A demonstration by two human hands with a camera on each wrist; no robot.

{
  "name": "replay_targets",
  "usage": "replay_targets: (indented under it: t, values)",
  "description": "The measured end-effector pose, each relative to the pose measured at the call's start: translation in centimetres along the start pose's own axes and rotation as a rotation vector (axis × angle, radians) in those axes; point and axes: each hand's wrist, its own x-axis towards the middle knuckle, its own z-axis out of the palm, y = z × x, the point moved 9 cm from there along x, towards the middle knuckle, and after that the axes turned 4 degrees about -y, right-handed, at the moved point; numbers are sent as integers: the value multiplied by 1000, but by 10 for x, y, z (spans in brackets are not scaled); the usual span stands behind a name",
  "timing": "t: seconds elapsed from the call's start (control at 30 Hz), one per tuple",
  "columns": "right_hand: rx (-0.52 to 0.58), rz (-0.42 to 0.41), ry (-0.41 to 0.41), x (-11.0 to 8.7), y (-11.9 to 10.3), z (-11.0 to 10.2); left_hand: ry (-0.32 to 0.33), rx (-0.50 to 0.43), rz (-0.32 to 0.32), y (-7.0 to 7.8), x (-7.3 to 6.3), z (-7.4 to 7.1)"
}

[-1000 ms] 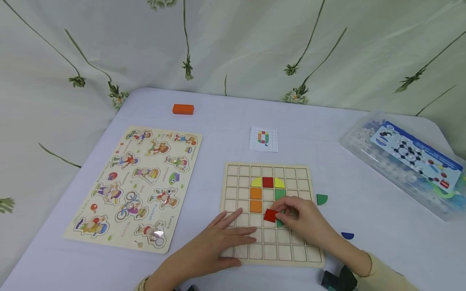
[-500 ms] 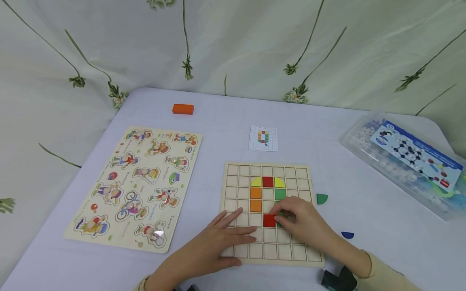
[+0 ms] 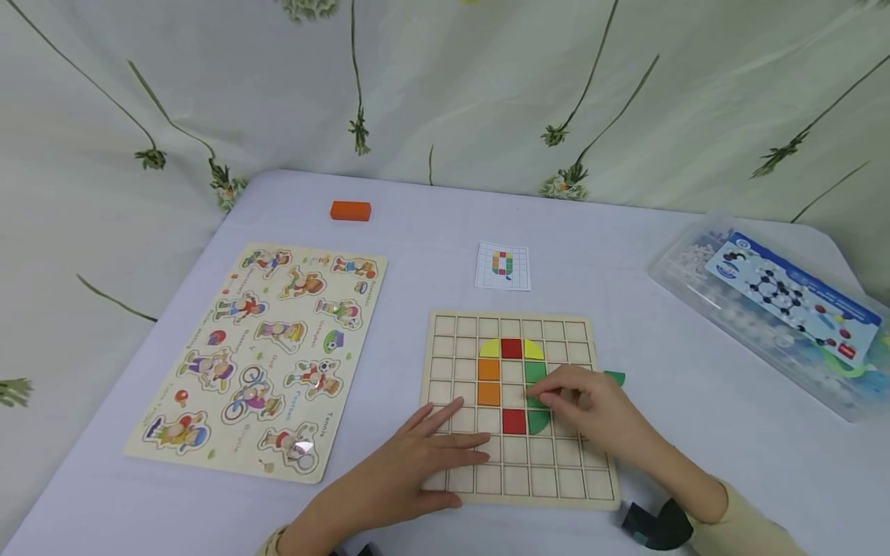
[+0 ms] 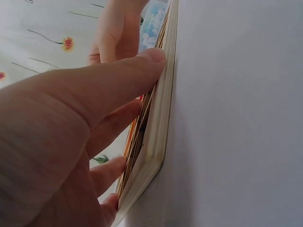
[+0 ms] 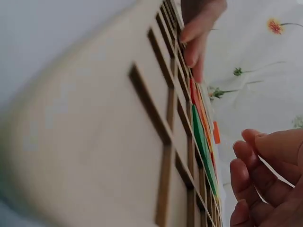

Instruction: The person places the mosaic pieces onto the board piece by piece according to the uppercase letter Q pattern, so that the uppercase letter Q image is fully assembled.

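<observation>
My left hand [image 3: 431,455] rests with its fingers spread on the lower left of a wooden grid board [image 3: 460,323]. Its thumb lies along the board's near edge in the left wrist view. Just above the board's right half, my right hand [image 3: 591,409] hovers with loosely bent fingers and nothing between them. Near its fingertips are a green square tile [image 3: 535,372] and a green quarter-round tile [image 3: 538,422]; another green tile is partly covered. A red tile [image 3: 514,422] sits beside the quarter-round. Higher up lie orange tiles [image 3: 489,394], yellow quarter-rounds [image 3: 490,350] and a second red tile [image 3: 511,349].
A small pattern card [image 3: 503,266] lies beyond the board. At left is a sports picture puzzle [image 3: 264,363], with an orange block [image 3: 351,211] behind it. A clear plastic box [image 3: 772,316] stands at right. A loose green piece [image 3: 615,378] shows behind the right hand.
The red tile has gone from tilted in the right fingers to flat in its square, let go. My right hand has lifted and drawn back to the right; the left has stayed put.
</observation>
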Motion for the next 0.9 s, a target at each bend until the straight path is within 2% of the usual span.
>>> replay_targets:
  t: [0.17, 0.3, 0.43, 0.63, 0.9]
  values:
    - [79, 42, 94, -6, 16, -37, 2, 1, 4, 1, 0, 0]
    - [127, 130, 169, -17, 35, -65, 1, -1, 7, 1, 0, 0]
    - [141, 216, 202, -29, 53, -81, 1, -3, 5, 1, 0, 0]
    - [85, 284, 187, -41, 74, -84, 4, -2, 6, 1, 0, 0]
    - [-131, 205, 160, -35, 71, -74, 8, 8, 10, 1, 0, -1]
